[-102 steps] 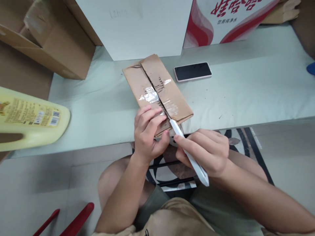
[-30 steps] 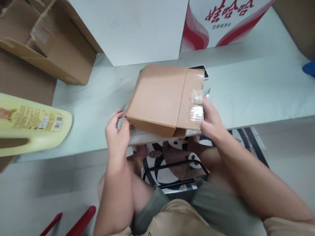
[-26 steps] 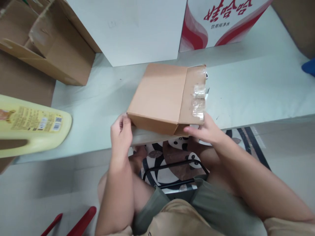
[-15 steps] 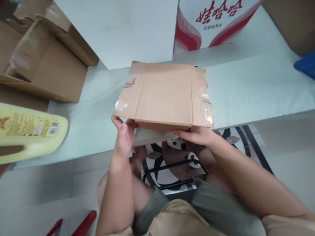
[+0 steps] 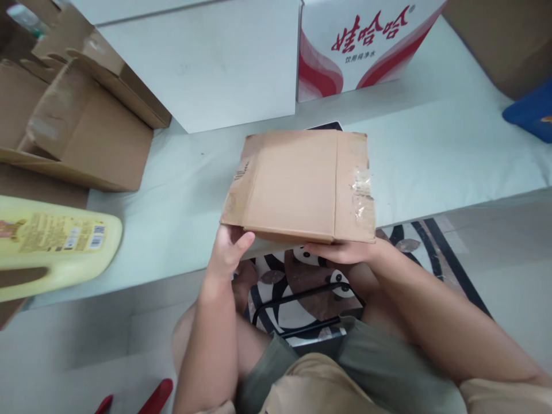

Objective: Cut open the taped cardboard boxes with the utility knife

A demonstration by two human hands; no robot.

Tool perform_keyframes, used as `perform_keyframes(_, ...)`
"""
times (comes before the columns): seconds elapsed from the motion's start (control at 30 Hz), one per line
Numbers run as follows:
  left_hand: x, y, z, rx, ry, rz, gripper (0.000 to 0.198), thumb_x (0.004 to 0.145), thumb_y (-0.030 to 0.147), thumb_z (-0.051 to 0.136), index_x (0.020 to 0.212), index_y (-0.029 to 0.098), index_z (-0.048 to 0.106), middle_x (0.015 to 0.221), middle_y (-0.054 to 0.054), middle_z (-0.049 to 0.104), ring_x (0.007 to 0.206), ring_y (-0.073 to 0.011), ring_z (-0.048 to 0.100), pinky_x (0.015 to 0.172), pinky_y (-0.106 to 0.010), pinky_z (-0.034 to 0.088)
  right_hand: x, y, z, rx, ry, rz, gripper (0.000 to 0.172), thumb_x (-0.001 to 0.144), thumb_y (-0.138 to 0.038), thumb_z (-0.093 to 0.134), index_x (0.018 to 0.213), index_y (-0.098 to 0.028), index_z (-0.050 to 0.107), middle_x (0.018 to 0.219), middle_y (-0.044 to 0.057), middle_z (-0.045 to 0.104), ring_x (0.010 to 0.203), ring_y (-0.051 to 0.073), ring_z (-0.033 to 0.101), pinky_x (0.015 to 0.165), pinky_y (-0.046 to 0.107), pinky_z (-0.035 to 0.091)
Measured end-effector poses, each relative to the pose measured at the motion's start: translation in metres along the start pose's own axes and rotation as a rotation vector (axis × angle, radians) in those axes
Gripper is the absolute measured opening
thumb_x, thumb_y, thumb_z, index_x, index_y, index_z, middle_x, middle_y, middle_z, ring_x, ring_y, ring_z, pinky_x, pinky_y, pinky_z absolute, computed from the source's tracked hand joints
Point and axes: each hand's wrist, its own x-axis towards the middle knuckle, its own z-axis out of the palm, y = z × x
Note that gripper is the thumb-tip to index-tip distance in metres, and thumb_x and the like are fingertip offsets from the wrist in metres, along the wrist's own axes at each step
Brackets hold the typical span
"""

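A flattish brown cardboard box (image 5: 295, 184), with tape on its side flaps, is held at the near edge of the pale green covered surface. My left hand (image 5: 228, 250) supports its near left corner, thumb showing and the other fingers partly hidden beneath the flap. Under the near right corner lies my right hand (image 5: 342, 252), fingers pointing left along the lower edge and partly covered by the cardboard. Just past the box's far edge, a dark flat object (image 5: 325, 125) peeks out; its kind is hidden.
Open cardboard boxes (image 5: 103, 126) and a yellow bottle (image 5: 99, 253) stand at left. Behind are a white box (image 5: 241, 69) and a red-and-white printed carton (image 5: 366, 52). A blue object (image 5: 530, 112) is at far right. Below lie a panda-patterned mat (image 5: 284, 313) and red objects (image 5: 157, 397).
The box has come slightly nearer and to the right, and its left flap has folded downward. My left hand moved right, its fingers going under the flap. More of the dark object shows.
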Motion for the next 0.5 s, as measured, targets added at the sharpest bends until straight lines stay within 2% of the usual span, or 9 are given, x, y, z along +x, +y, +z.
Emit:
perform_keyframes(0.03,0.0,0.001,-0.002,0.024,0.049,-0.003,0.074,0.059,0.066,0.091,0.111,0.021,0.064,0.106,-0.011,0.071,0.106,-0.0279,0.071,0.09,-0.038,0.06,0.001,0.0,0.0,0.022,-0.001,0.019,0.026,0.095,-0.045,0.062,0.108,-0.026,0.075,0.119,0.007,0.078,0.122,0.027,0.069,0.114,0.045,0.056)
perform_keyframes(0.1,0.0,0.006,-0.006,0.064,0.174,0.023,0.066,0.058,0.063,0.094,0.1,0.021,0.065,0.093,-0.005,0.069,0.091,-0.0213,0.07,0.081,-0.031,0.059,0.003,0.002,0.0,0.075,0.078,0.151,0.039,0.092,-0.055,0.066,0.116,-0.024,0.072,0.122,0.01,0.077,0.123,0.03,0.069,0.11,0.048,0.058)
perform_keyframes(0.2,-0.001,0.016,-0.011,0.127,0.336,0.058,0.051,0.064,0.056,0.093,0.086,0.021,0.062,0.077,0.002,0.061,0.068,-0.0112,0.062,0.067,-0.022,0.054,0.008,0.007,0.0,0.143,0.317,0.4,0.071,0.082,-0.071,0.073,0.13,-0.021,0.062,0.126,0.016,0.073,0.123,0.036,0.069,0.102,0.054,0.061)
perform_keyframes(0.27,-0.002,0.021,-0.013,0.15,0.365,0.044,0.046,0.067,0.053,0.092,0.083,0.021,0.063,0.072,0.004,0.059,0.061,-0.0086,0.058,0.063,-0.02,0.053,0.011,0.01,-0.002,0.173,0.492,0.442,0.081,0.078,-0.075,0.075,0.137,-0.022,0.056,0.133,0.018,0.07,0.127,0.037,0.066,0.103,0.054,0.059)
perform_keyframes(0.33,-0.002,0.024,-0.011,0.146,0.368,0.036,0.045,0.066,0.052,0.093,0.082,0.02,0.064,0.072,0.004,0.06,0.06,-0.0081,0.058,0.062,-0.019,0.053,0.012,0.011,-0.004,0.209,0.628,0.408,0.081,0.078,-0.076,0.074,0.136,-0.023,0.055,0.136,0.017,0.068,0.131,0.036,0.064,0.107,0.052,0.056)
perform_keyframes(0.4,-0.002,0.027,-0.008,0.124,0.381,0.045,0.045,0.064,0.051,0.093,0.08,0.02,0.064,0.074,0.002,0.061,0.063,-0.0083,0.06,0.062,-0.019,0.054,0.011,0.011,-0.007,0.224,0.722,0.409,0.071,0.08,-0.076,0.073,0.126,-0.024,0.06,0.129,0.014,0.071,0.126,0.034,0.066,0.106,0.051,0.056)
perform_keyframes(0.47,-0.003,0.032,-0.005,0.084,0.402,0.056,0.045,0.063,0.05,0.094,0.077,0.02,0.064,0.077,0.001,0.063,0.065,-0.0091,0.061,0.061,-0.019,0.055,0.008,0.012,-0.009,0.218,0.781,0.449,0.061,0.085,-0.077,0.065,0.115,-0.024,0.065,0.115,0.011,0.074,0.113,0.032,0.071,0.097,0.048,0.06)
perform_keyframes(0.5,-0.004,0.035,-0.004,0.06,0.396,0.053,0.044,0.061,0.049,0.094,0.075,0.02,0.063,0.078,0.0,0.064,0.064,-0.0096,0.062,0.058,-0.02,0.055,0.006,0.013,-0.01,0.208,0.752,0.458,0.06,0.09,-0.079,0.056,0.113,-0.025,0.065,0.11,0.01,0.074,0.109,0.03,0.072,0.093,0.046,0.061)
